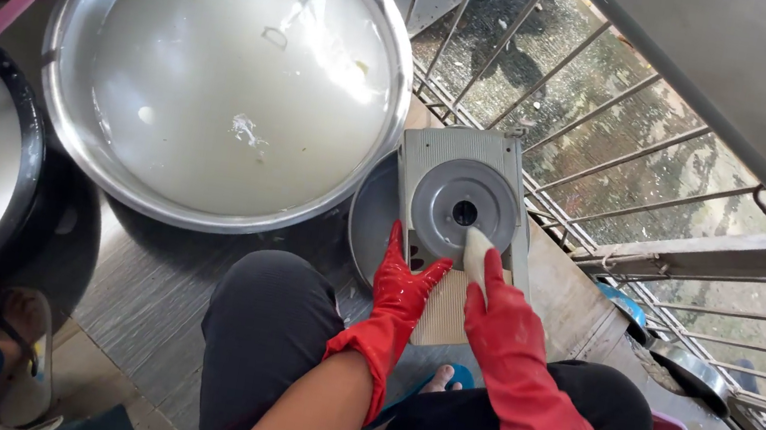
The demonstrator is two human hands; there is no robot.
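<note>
Slicer board [459, 218] with round blade disc, propped over a small steel bowl [368, 223] at 6 o'clock of the big basin.

Black tub [22, 192] at 9 o'clock; steel basin [223, 70] of milky water at 11. Left hand [400, 288], red-gloved, fingers spread flat, steadies the board's lower edge. Right hand [502, 314] closes around a pale peeled root piece [477, 251], pressing it onto the disc. Railing [614, 159] at 2 o'clock.

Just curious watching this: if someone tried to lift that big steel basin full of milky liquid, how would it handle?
The steel basin would probably be heavy, since whitish liquid fills it nearly to the rim. It would likely slosh and spill if tilted. Its wet, shiny metal may be slippery.
</note>
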